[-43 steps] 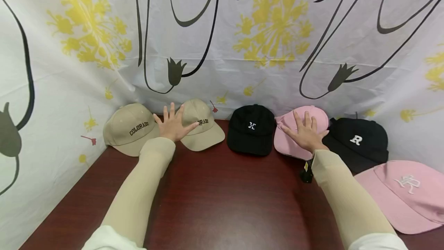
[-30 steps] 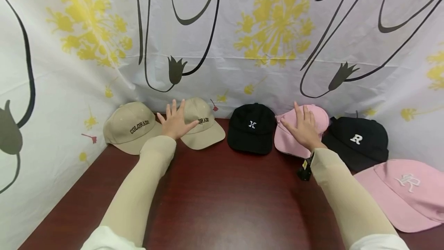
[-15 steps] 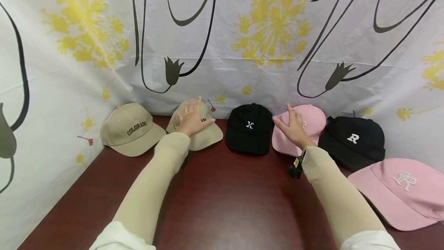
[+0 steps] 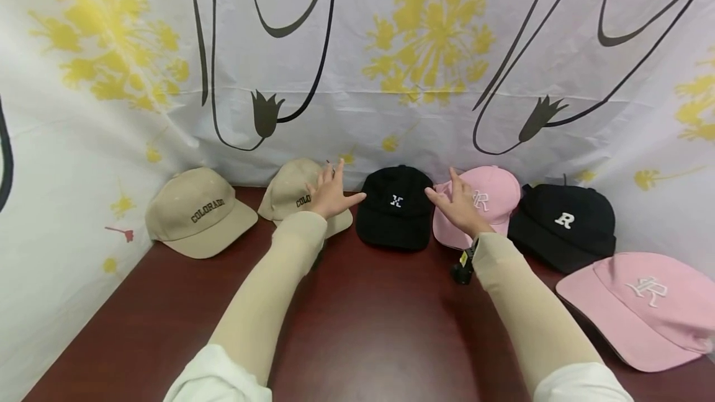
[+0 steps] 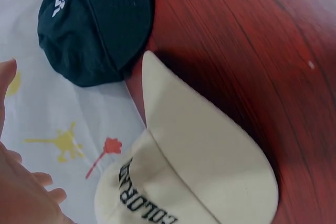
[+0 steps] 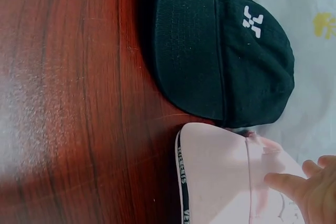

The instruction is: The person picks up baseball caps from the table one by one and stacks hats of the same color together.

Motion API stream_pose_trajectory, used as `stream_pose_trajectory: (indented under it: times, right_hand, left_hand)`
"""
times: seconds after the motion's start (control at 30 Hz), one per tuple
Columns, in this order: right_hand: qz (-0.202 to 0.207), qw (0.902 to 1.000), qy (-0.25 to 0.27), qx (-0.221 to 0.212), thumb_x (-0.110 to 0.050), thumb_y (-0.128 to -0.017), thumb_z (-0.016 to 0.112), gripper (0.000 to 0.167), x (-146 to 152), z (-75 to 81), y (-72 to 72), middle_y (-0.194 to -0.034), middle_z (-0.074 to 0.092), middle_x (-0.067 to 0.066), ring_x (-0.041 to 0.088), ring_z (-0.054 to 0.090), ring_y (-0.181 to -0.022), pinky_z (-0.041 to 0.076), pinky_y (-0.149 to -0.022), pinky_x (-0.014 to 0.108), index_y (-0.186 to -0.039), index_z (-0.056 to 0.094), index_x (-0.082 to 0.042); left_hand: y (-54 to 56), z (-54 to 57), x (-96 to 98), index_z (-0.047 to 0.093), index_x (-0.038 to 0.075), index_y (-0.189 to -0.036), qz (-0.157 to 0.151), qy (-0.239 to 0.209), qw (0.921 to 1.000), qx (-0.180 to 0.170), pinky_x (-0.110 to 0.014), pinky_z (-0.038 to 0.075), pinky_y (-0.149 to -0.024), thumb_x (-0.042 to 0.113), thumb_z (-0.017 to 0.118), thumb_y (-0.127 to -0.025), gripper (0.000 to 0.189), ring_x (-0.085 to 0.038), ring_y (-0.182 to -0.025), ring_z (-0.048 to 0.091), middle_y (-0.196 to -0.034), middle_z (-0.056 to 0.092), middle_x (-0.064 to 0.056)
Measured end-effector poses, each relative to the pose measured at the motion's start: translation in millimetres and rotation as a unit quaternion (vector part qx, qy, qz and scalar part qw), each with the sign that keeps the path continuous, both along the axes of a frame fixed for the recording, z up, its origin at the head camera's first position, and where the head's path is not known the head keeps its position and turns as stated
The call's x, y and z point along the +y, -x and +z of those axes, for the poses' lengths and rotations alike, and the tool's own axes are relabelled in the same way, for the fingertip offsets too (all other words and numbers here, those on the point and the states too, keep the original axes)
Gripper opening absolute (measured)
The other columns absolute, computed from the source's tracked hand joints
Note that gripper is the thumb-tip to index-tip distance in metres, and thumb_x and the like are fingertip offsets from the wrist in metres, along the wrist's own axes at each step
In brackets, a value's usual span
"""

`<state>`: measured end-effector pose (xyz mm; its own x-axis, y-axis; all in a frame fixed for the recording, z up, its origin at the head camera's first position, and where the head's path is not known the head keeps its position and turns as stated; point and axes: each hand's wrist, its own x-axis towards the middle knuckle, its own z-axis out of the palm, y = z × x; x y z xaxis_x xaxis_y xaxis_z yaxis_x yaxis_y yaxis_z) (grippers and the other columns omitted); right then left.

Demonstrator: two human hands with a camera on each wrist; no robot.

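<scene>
My left hand [image 4: 329, 196] hovers with spread fingers before the right-hand beige COLORADO cap [image 4: 290, 188], hiding part of its lettering. A black cap with a white emblem [image 4: 395, 219] sits between my two hands on the table. Over the left side of a pink cap [image 4: 497, 188], my right hand [image 4: 460, 208] reaches with fingers extended, holding nothing. In the left wrist view the hand [image 5: 23, 192] shows beside the beige cap [image 5: 210, 156], apart from it. The right wrist view has the hand [image 6: 310, 190] over the pink cap [image 6: 215, 166]; contact cannot be told.
Another beige COLORADO cap [image 4: 195, 213] lies at the far left. On the right are a black cap with an R [image 4: 570, 222] and a larger pink cap [image 4: 653, 309]. A patterned white cloth [image 4: 346, 67] hangs behind the dark red wooden table [image 4: 385, 327].
My left hand has moved right, from between the beige caps toward the black cap. My right hand has shifted slightly left, uncovering the pink cap's emblem. The caps stay in place.
</scene>
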<state>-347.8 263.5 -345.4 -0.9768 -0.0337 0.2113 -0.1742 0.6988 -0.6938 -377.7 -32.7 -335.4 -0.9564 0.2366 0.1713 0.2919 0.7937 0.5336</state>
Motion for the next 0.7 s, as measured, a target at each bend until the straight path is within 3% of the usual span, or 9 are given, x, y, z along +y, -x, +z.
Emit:
stream_pose_trajectory:
  times: [0.17,0.4,0.7]
  right_hand:
    - [0.001,1.0,0.003,-0.007,-0.055,-0.087,0.049,0.089,0,-5.7,7.6,-0.147,0.002,0.026,0.041,0.006,-0.133,0.012,-0.102,0.058,-0.148,-0.001,-0.015]
    - [0.007,0.9999,0.007,0.002,-0.05,-0.088,0.051,0.088,-3,-13.9,18.6,-0.146,0.006,0.028,0.039,0.007,-0.134,0.012,-0.104,0.054,-0.148,0.0,-0.01]
    - [0.022,0.9993,0.026,-0.014,-0.05,-0.089,0.052,0.089,-7,-21.5,34.7,-0.146,0.008,0.028,0.037,0.008,-0.134,0.014,-0.105,0.052,-0.148,0.001,-0.008]
  left_hand:
    - [7.2,-4.5,10.6,0.001,0.017,-0.149,0.005,0.008,0.9999,-0.014,-0.064,0.0,-0.1,0.056,0.054,-0.085,0.092,-0.039,-0.136,0.004,-0.151,0.006,-0.017]
    - [17.5,-15.1,22.0,0.001,0.015,-0.148,-0.003,-0.021,0.9993,-0.031,-0.058,0.005,-0.104,0.051,0.056,-0.086,0.091,-0.037,-0.136,0.01,-0.15,0.012,-0.019]
    - [36.4,-29.7,38.5,0.0,0.013,-0.148,-0.031,-0.05,0.9962,-0.065,-0.052,0.012,-0.106,0.048,0.056,-0.087,0.09,-0.035,-0.136,0.008,-0.151,0.007,-0.016]
